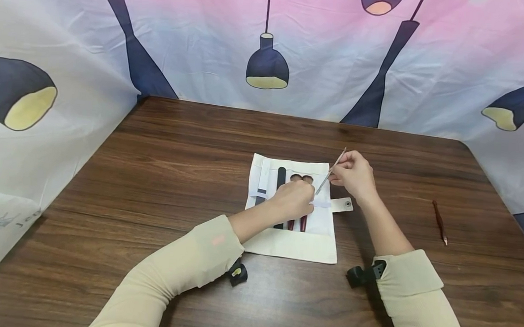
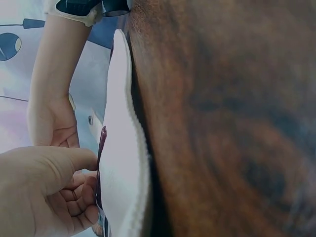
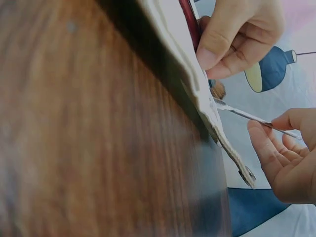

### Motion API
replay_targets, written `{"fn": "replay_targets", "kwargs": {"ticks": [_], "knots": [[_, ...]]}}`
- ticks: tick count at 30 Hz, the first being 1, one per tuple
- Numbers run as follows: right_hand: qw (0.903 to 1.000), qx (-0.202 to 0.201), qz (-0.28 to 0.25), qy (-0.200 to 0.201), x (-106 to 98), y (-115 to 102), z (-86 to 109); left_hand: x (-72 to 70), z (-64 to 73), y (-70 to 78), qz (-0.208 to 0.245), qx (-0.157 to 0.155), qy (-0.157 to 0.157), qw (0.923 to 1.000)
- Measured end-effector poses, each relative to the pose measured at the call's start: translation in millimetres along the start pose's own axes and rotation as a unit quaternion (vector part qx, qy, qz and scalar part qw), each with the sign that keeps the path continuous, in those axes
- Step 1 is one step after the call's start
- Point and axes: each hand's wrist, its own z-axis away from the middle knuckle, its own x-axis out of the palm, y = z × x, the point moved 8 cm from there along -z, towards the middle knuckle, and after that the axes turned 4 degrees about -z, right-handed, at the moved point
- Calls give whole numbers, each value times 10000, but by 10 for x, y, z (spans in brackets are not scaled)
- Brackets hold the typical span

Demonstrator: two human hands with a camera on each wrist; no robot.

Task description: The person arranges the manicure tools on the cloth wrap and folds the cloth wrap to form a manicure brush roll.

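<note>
A white fabric roll-up pouch lies unfolded on the table. My left hand is over its middle, fingers curled and pinching at the pale elastic band that crosses it. Between thumb and fingers my right hand holds a slim silver cuticle pusher, slanted. Its spoon-shaped lower end is close over the pouch, right of the left hand. Under the band sit two dark-red-handled brushes, partly hidden by the left hand, a black nail file and a whitish flat strip.
To the right, a dark red pen-like tool with a metal tip lies on the wooden table. A snap tab sticks out from the pouch's right side. Printed cloth hangs behind the table's far edge.
</note>
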Motion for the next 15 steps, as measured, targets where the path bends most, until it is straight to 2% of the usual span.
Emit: {"fn": "replay_targets", "kwargs": {"ticks": [8,15], "knots": [[9982,218,104,-556,139,43,-14,14,-8,-12,112,-9,-54,9999],[9948,581,207,-808,197,121,-34,22,-7,-13,241,38,-19,9997]]}}
